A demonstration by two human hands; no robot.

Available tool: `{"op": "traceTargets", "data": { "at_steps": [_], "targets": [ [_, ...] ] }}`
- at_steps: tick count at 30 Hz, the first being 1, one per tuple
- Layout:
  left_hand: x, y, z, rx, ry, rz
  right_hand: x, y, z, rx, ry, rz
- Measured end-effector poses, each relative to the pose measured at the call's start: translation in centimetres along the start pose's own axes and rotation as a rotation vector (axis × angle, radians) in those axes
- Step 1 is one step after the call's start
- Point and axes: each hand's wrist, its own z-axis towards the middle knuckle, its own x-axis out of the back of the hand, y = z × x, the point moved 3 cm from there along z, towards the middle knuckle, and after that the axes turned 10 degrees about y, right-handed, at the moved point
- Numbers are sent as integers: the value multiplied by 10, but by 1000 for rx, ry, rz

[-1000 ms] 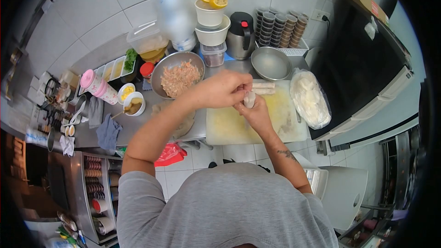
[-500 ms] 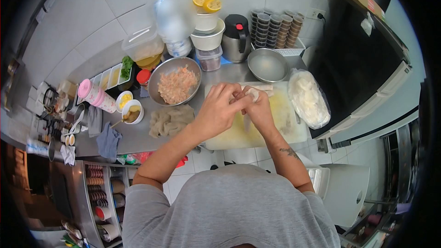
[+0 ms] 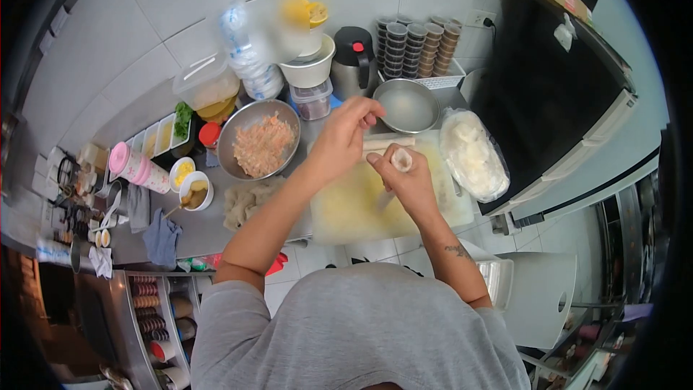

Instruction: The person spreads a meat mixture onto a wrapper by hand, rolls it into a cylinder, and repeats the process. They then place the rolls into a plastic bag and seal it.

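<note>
Roll (image 3: 401,159), pale and slim, runs through the closed right hand (image 3: 413,180), its round end showing at the top between thumb and fingers and its length slanting down below them. Beside it, the left hand (image 3: 351,128) hangs apart with fingers bent inward; I can't tell whether they pinch anything. Underneath is a yellow-stained cutting board (image 3: 346,209), with other rolls (image 3: 390,143) near its far edge, on a metal counter (image 3: 198,235) against a tiled wall (image 3: 346,1).

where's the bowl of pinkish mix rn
In the head view, the metal bowl of mix sits left of the cutting board, behind the crumpled beige cloth.
</note>
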Motion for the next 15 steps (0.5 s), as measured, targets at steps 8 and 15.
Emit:
{"op": "traceTargets", "data": {
  "at_steps": [8,15],
  "targets": [
    [-110,-151,54,-253,-472,940,11,23,3,138,119,252],
    [-123,-160,85,133,-413,603,23,29,10,127,270,32]
  ]
}}
